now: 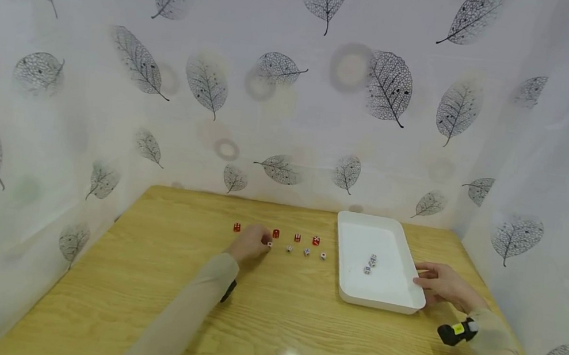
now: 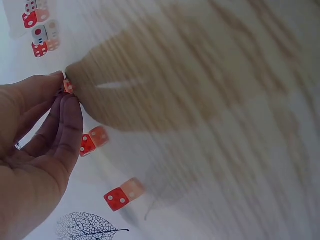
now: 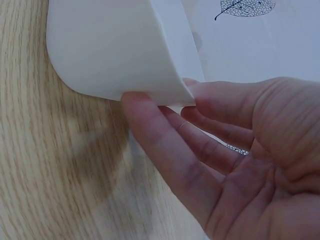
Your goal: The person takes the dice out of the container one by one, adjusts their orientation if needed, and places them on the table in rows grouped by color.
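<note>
My left hand (image 1: 250,245) pinches a small white die (image 1: 269,245) with a red spot between thumb and fingertips, low over the table. In the left wrist view the fingertips mostly cover it. Red dice (image 1: 297,238) form a row just behind. To the right of that hand, more white dice (image 1: 306,252) make a second row, in front of the red ones. Over at the white tray (image 1: 381,299), my right hand (image 1: 442,284) grips the near right edge, thumb at the rim and fingers against the outside. Some white dice (image 1: 367,270) lie inside the tray.
The wooden table (image 1: 268,332) meets a pale curtain (image 1: 290,126) printed with leaves at the back and both sides. A red die (image 1: 237,227) sits left of the left hand. Dark devices, such as the wrist camera (image 1: 457,331), are strapped to both wrists.
</note>
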`<state>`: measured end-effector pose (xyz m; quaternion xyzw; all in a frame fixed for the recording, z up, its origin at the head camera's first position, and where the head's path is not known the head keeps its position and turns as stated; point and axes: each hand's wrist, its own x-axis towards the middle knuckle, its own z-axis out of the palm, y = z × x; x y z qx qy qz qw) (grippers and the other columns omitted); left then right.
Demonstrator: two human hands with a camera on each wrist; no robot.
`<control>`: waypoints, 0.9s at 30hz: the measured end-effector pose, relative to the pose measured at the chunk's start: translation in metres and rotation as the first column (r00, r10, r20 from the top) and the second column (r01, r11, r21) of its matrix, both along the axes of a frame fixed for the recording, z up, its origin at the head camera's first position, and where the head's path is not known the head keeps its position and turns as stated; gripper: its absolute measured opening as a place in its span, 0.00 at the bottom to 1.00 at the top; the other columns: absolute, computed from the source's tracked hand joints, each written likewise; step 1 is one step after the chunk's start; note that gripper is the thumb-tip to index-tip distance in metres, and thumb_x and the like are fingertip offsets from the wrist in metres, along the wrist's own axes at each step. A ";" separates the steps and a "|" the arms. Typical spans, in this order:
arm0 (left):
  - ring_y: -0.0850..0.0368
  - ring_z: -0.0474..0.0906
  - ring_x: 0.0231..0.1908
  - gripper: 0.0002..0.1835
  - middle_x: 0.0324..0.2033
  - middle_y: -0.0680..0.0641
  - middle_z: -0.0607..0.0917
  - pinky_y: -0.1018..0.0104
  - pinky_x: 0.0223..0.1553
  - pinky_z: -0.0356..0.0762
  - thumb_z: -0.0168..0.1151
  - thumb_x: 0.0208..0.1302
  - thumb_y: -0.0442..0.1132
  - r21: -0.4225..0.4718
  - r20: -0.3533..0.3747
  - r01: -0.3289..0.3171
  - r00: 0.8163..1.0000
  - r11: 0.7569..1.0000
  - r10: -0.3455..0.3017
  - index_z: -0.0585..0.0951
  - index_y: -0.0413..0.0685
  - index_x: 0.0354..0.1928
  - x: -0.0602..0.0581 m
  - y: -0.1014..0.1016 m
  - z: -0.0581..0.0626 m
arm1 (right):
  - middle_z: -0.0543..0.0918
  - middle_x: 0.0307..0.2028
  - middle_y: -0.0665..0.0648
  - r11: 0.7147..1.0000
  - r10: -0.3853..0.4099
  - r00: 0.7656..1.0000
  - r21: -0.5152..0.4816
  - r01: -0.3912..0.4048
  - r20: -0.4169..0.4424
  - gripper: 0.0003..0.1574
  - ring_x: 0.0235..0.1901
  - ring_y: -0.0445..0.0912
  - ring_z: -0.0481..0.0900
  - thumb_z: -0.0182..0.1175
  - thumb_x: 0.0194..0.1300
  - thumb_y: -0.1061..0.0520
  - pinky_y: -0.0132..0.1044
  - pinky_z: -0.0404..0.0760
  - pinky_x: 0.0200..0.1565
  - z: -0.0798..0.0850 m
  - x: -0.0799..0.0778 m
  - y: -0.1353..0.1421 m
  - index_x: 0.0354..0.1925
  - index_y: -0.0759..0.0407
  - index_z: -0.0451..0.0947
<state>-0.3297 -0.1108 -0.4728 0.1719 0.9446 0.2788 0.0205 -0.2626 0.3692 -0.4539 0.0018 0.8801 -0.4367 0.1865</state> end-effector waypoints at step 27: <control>0.55 0.78 0.39 0.02 0.37 0.47 0.84 0.59 0.42 0.79 0.66 0.62 0.34 -0.004 0.054 -0.030 0.998 1.000 0.030 0.86 0.43 0.36 0.000 0.006 -0.002 | 0.67 0.61 0.80 1.000 0.009 1.000 0.008 -0.009 -0.005 0.42 0.44 0.49 0.83 0.56 0.72 0.55 0.44 0.86 0.40 -0.001 0.000 0.001 0.72 0.75 0.50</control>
